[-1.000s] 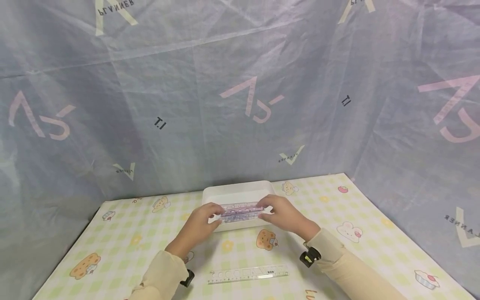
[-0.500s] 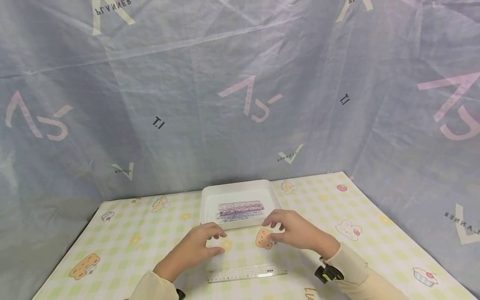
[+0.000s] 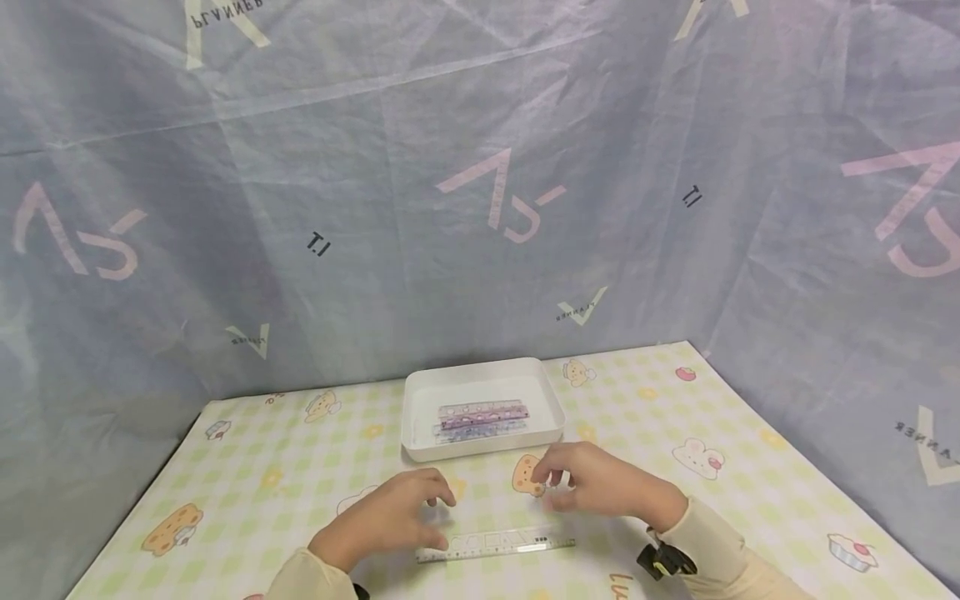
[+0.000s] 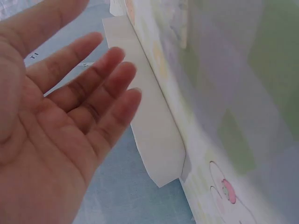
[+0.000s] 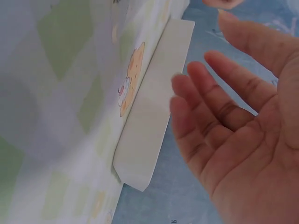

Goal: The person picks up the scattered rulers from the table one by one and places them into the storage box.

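A clear ruler (image 3: 517,542) with cut-out shapes lies on the checked cloth near the front. Just over its left end hovers my left hand (image 3: 393,515), fingers loosely bent and thumb apart, holding nothing. My right hand (image 3: 603,483), equally relaxed, is above the cloth just behind the ruler's right end. Behind both hands stands a white tray (image 3: 487,451). Inside it, side by side, lie a purple-pink ruler (image 3: 487,416), a bluish one (image 3: 480,432) and a paler see-through one. Both palms (image 4: 46,135) (image 5: 261,158) look bare in the wrist views.
The table wears a green-and-white checked cloth (image 3: 247,475) printed with cartoon figures. Close behind the tray rises a grey-blue fabric curtain (image 3: 360,308), which also runs along both sides.
Both hands had fingers on the rulers in the tray; they have let go and drawn back toward the front, to the clear ruler. The rulers stay in the tray.
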{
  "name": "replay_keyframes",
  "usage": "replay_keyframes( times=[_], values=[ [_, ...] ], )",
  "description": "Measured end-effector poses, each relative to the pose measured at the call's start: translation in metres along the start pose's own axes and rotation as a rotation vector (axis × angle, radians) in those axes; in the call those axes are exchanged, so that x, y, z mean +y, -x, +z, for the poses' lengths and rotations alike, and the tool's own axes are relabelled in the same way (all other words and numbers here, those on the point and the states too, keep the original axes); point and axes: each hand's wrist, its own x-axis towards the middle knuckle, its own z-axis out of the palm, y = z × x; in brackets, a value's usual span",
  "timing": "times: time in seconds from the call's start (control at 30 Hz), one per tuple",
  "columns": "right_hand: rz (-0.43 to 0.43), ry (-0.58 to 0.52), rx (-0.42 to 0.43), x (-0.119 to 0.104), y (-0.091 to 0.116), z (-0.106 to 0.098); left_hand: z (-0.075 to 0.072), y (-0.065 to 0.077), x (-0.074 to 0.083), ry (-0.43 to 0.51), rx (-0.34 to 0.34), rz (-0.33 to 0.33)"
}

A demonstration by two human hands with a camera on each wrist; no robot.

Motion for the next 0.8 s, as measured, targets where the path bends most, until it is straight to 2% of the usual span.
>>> replay_keyframes(
  times=[0.23, 0.37, 0.53, 0.8],
  values=[
    [0.043, -0.029, -0.105, -0.005, 0.003, 0.006, 0.007, 0.003, 0.001, -0.03, -0.036, -0.034],
    [0.082, -0.036, -0.132, -0.005, 0.004, 0.012, 0.01, 0.003, 0.0, -0.056, -0.042, -0.051],
    [0.079, -0.013, -0.156, -0.001, 0.005, 0.018, 0.011, 0.004, -0.002, -0.053, -0.07, -0.059],
    [0.092, 0.007, -0.199, 0.0, 0.006, 0.017, 0.013, 0.004, -0.002, -0.071, -0.074, -0.039]
  ],
)
